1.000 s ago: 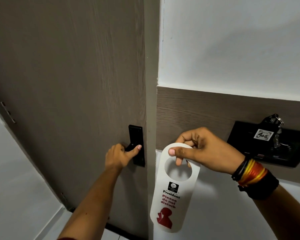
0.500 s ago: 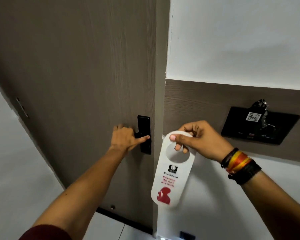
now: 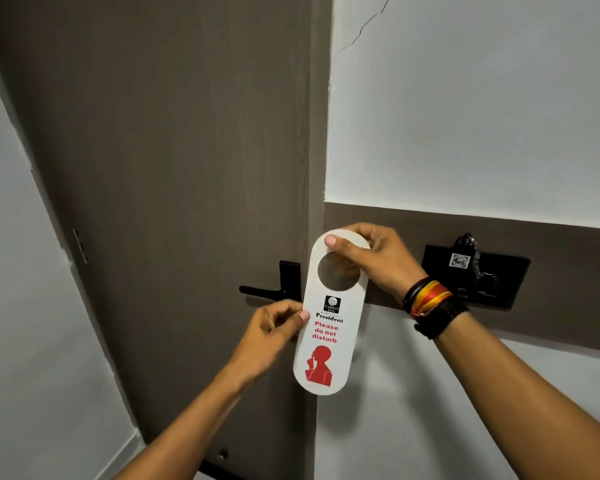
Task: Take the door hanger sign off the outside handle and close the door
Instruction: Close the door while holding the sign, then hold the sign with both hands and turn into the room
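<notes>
- Now the door hanger sign [image 3: 329, 327] is off the handle, held upright in the air in front of the door's edge, printed side to the camera
- right hand [image 3: 378, 261] grips the top loop of the sign: the thumb lies across the front above the round hole, the other fingers [image 3: 340, 268] curl behind and show through the hole
- left hand [image 3: 274, 330] pinches the sign's left edge about halfway down, thumb tip on the front beside the black logo, fingers closed behind
- red print reads "Please do not disturb" above a red figure
- door [image 3: 174, 168], dark brown wood grain, looks shut against its frame [image 3: 317, 133]
- black lever handle [image 3: 274, 289] on its black plate sits free, just left of the sign and above the left hand, neither hand touching it
- right wrist wears stacked bracelets [image 3: 430, 304] in black, yellow and orange
- on the brown wall strip to the right, a black wall panel [image 3: 499, 278] carries a key tag [image 3: 459, 261] with a handwritten number
</notes>
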